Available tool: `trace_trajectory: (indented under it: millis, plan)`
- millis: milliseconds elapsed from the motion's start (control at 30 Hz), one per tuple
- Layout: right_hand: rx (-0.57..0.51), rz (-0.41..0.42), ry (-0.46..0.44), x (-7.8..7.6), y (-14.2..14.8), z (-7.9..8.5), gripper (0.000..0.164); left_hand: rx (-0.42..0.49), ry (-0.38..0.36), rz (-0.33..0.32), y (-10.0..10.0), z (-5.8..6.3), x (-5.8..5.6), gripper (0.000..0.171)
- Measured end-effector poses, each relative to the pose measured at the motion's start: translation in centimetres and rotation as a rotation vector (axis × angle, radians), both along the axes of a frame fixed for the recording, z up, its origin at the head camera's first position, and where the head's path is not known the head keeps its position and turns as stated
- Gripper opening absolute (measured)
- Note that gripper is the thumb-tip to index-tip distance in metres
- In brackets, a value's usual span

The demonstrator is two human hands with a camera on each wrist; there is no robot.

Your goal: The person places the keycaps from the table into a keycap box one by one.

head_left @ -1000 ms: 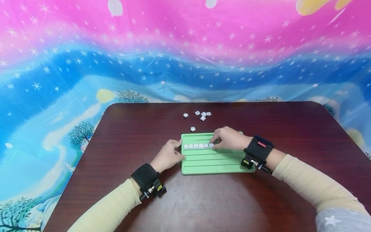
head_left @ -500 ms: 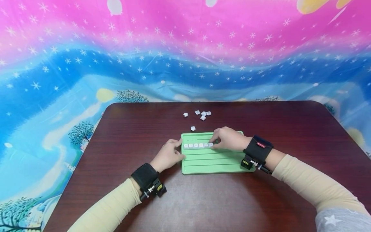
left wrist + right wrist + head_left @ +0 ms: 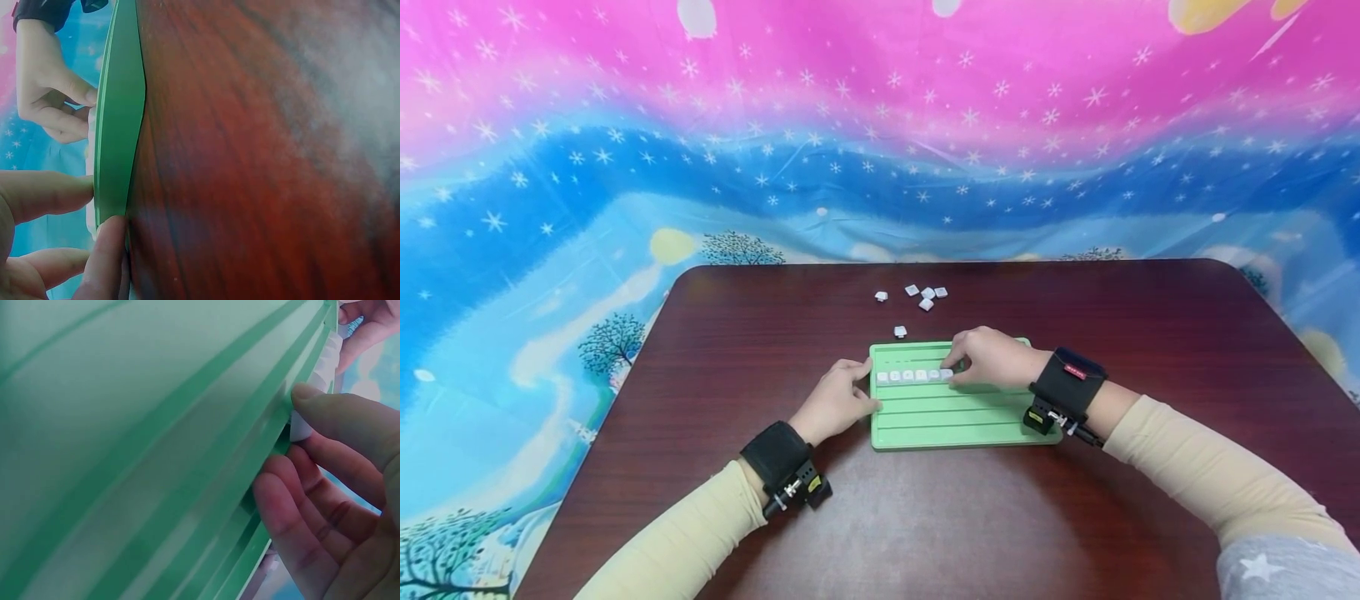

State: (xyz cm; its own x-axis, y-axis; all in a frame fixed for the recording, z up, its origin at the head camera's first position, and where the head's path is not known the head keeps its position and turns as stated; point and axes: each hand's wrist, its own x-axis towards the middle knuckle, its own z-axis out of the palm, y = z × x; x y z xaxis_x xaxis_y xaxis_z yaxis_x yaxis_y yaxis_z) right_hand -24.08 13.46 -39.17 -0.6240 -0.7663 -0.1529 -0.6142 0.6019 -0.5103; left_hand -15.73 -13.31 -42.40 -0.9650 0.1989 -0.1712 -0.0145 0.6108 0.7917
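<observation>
A green tray (image 3: pixel 955 437) with raised ridges lies on the table, and a row of several white keycaps (image 3: pixel 907 376) stands along one of its upper slots. My right hand (image 3: pixel 994 358) pinches the keycap (image 3: pixel 301 427) at the row's right end between thumb and fingers. That keycap is partly hidden by the fingertips. At the tray's left edge my left hand (image 3: pixel 833 402) grips the rim, its thumb and fingers spread along the side. The left wrist view shows the fingers (image 3: pixel 106 256) against the tray's green side wall (image 3: pixel 119 125).
Behind the tray, one loose keycap (image 3: pixel 900 332) lies close to its back edge. Farther back are another keycap (image 3: pixel 881 297) and a small cluster of keycaps (image 3: pixel 927 294). The dark wooden table (image 3: pixel 760 325) ends at a patterned cloth backdrop (image 3: pixel 850 167).
Both hands keep nearly the same place on the tray and the end keycap. Only a very slight shift of the whole view shows.
</observation>
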Motion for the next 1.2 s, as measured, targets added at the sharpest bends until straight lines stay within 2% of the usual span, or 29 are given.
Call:
trace_trajectory:
  millis: [167,433,900,1200]
  plan:
    - [0.002,0.028,-0.021,-0.4,0.0,0.4,0.028,-0.003,-0.002,0.005,0.0,0.0,0.0,0.073]
    - [-0.044,0.006,-0.016,-1.5,-0.2,1.2,0.032,0.005,0.003,0.003,0.0,0.1,0.0,0.072]
    - [-0.137,-0.1,0.087,-4.5,-1.3,1.9,0.03,0.013,-0.002,0.006,0.0,0.1,0.0,0.072]
    - [-0.15,-0.182,0.083,-6.8,-2.1,1.3,0.028,0.027,0.003,0.006,-0.1,0.0,0.0,0.073]
